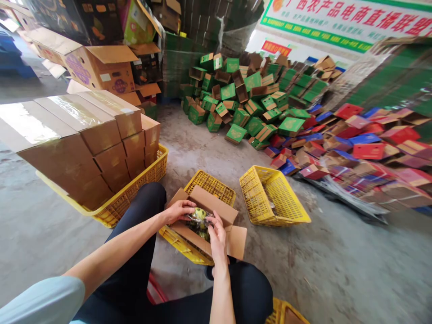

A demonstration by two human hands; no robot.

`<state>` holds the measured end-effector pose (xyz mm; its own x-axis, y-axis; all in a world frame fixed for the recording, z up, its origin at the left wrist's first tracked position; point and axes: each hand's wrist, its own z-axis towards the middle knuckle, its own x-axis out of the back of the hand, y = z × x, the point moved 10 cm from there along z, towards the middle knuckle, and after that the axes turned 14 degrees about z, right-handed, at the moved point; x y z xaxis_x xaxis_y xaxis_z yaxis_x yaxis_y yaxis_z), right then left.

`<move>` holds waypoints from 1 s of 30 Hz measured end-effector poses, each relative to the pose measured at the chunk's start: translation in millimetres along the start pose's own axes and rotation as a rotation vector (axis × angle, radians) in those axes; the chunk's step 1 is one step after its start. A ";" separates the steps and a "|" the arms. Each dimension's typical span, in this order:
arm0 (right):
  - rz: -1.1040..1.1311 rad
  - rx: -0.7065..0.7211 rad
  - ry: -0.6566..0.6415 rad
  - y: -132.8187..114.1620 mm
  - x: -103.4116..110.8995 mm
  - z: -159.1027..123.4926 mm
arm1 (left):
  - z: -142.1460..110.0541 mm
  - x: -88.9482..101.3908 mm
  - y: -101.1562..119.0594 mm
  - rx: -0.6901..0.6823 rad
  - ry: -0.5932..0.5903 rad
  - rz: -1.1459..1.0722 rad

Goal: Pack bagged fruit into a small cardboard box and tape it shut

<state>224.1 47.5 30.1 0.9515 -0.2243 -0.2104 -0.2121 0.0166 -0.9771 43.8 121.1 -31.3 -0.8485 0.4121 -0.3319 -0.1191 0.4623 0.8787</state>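
Low in front of me, an open cardboard box (214,204) rests on a yellow plastic crate (184,247), its flaps folded outward. Inside it is a clear plastic bag (199,215) with yellow-green, dark-mottled contents, probably fruit; their exact kind is too small to make out. My left hand (180,211) pinches the bag's left side, fingertips curled over the plastic. On the opposite side my right hand (218,234) has its bent fingers and thumb on the plastic. More green contents show beneath, partly hidden by the right hand and box wall.
Taped cartons (108,157) fill a large yellow crate (135,193) at left. Another yellow crate (283,198) stands to the right on the concrete floor. Behind are heaps of green boxes (236,132) and red-and-blue boxes (367,150). A crate corner (286,310) shows by my right knee.
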 end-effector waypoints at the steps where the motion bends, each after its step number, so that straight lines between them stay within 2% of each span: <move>1: 0.040 -0.018 0.022 2.2 2.5 0.1 | 0.2 0.5 0.6 -0.007 0.005 -0.003; 7: 0.336 -0.189 0.203 23.3 15.4 -3.8 | 0.1 -4.7 6.2 -0.076 -0.031 -0.034; 12: 0.384 -0.291 0.129 32.8 1.2 -7.2 | -0.7 -10.6 10.0 -0.097 -0.074 -0.063; 20: 0.305 -0.288 0.056 33.0 -5.8 -5.4 | -6.4 -22.6 20.6 -0.156 -0.157 -0.092; 30: 0.286 -0.157 0.069 26.3 1.0 0.6 | -7.8 -30.4 24.3 -0.181 -0.197 -0.022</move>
<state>219.6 48.2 4.2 0.8325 -0.2976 -0.4674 -0.5052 -0.0611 -0.8609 62.6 113.6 2.8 -0.7304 0.5562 -0.3964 -0.2421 0.3319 0.9117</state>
